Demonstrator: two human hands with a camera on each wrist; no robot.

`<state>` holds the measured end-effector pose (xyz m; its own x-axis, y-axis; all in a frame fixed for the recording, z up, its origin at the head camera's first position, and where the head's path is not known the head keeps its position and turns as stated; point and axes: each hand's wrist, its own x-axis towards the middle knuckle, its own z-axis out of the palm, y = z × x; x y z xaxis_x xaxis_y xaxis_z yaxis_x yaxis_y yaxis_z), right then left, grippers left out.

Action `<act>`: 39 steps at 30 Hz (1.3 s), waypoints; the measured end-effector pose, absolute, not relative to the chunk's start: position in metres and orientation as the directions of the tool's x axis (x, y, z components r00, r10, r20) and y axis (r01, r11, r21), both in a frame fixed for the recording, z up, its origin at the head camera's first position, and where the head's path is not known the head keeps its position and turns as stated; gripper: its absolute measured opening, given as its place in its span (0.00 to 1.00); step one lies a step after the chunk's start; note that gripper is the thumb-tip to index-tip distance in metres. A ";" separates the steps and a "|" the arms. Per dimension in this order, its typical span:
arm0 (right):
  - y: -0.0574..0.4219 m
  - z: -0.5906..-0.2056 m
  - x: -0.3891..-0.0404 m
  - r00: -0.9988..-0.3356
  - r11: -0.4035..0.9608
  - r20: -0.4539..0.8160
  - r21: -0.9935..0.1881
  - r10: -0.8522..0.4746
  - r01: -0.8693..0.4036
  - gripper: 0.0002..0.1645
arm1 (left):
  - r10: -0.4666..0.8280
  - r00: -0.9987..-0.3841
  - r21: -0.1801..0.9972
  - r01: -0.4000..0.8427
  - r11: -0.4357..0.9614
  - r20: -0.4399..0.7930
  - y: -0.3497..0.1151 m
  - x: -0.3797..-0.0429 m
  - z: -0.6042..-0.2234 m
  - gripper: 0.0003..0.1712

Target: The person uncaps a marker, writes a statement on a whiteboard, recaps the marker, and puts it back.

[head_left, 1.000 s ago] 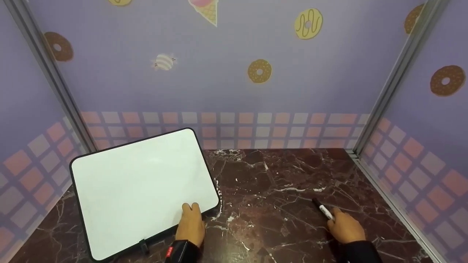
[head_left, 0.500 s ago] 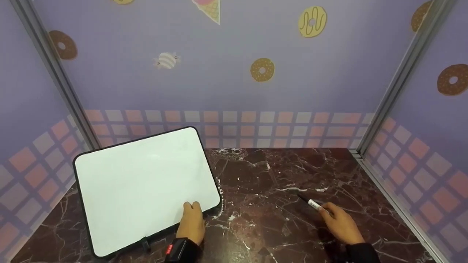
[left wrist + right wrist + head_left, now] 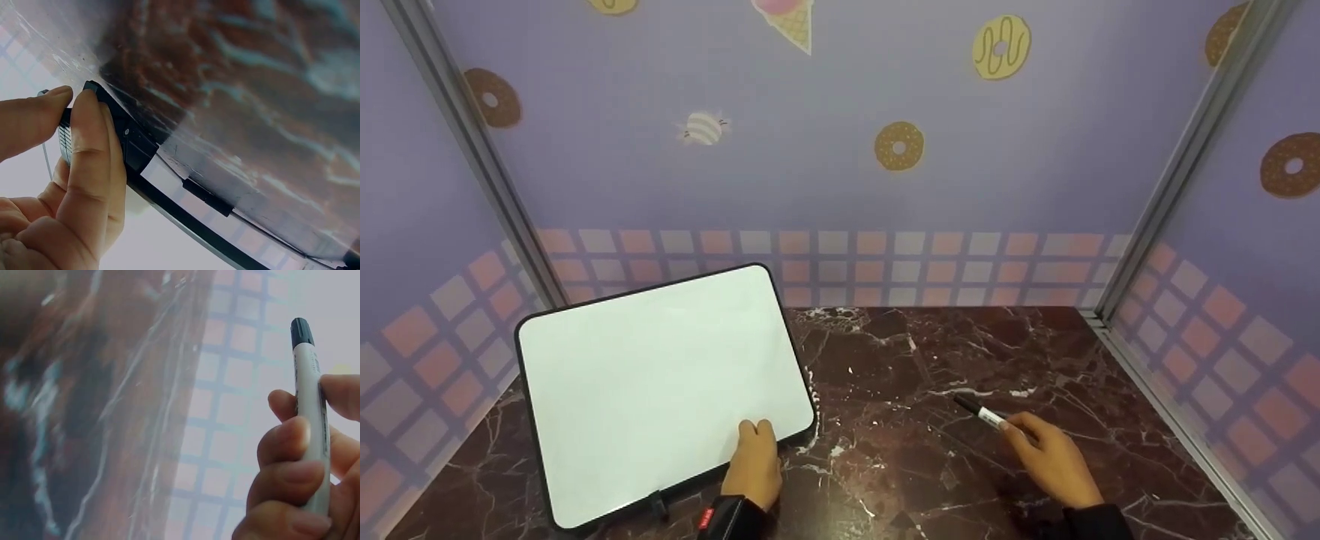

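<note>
In the head view a whiteboard (image 3: 652, 390) with a black frame stands tilted at the left of the table. My left hand (image 3: 754, 463) grips its lower edge near the right corner, fingers over the white face. The left wrist view has the thumb and fingers of this hand (image 3: 87, 174) pinching a black part at the board's edge. To the right, my right hand (image 3: 1054, 459) holds a white marker (image 3: 988, 416), its black end pointing left and away from me. In the right wrist view, fingers wrap around the marker (image 3: 309, 394), and its black cap (image 3: 302, 332) is on.
The dark red marbled tabletop (image 3: 885, 375) extends between the board and the marker. Purple panels with a checked border and sweets enclose it, the back wall (image 3: 810, 187) behind and a side wall (image 3: 1245, 300) at right. A small black clip (image 3: 658, 504) sits on the board's lower edge.
My right hand has turned and shifted slightly left, so the marker's black end swings left. The left hand keeps its grip on the whiteboard. The head view has shifted a little.
</note>
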<state>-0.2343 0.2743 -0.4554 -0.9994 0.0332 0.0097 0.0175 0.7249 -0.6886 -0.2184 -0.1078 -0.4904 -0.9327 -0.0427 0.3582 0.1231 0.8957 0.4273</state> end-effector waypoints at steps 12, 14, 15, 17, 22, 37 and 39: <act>0.257 -0.444 -0.229 -0.999 0.699 0.039 -0.715 0.030 -0.007 0.25 | 0.018 -0.933 0.391 0.169 0.905 0.360 -0.102 -0.215 -0.493 0.16; 0.256 -0.443 -0.228 -0.999 0.699 0.039 -0.715 0.028 -0.008 0.24 | 0.031 -0.933 0.387 0.179 0.905 0.359 -0.100 -0.215 -0.493 0.17; 0.256 -0.442 -0.227 -0.999 0.699 0.040 -0.715 0.029 -0.009 0.24 | 0.035 -0.933 0.388 0.184 0.903 0.359 -0.099 -0.215 -0.493 0.17; 0.255 -0.441 -0.226 -0.998 0.702 0.052 -0.712 0.030 -0.015 0.23 | 0.046 -0.931 0.388 0.195 0.901 0.362 -0.097 -0.214 -0.493 0.18; 0.256 -0.441 -0.226 -0.996 0.713 0.079 -0.700 0.032 -0.033 0.21 | 0.079 -0.921 0.373 0.232 0.898 0.382 -0.091 -0.213 -0.494 0.20; 0.259 -0.438 -0.226 -0.997 0.739 0.066 -0.674 0.031 -0.022 0.26 | 0.180 -0.916 0.347 0.309 0.886 0.359 -0.073 -0.206 -0.494 0.17; 0.259 -0.438 -0.226 -0.997 0.743 0.069 -0.669 0.030 -0.024 0.25 | 0.192 -0.916 0.350 0.319 0.881 0.351 -0.069 -0.205 -0.494 0.16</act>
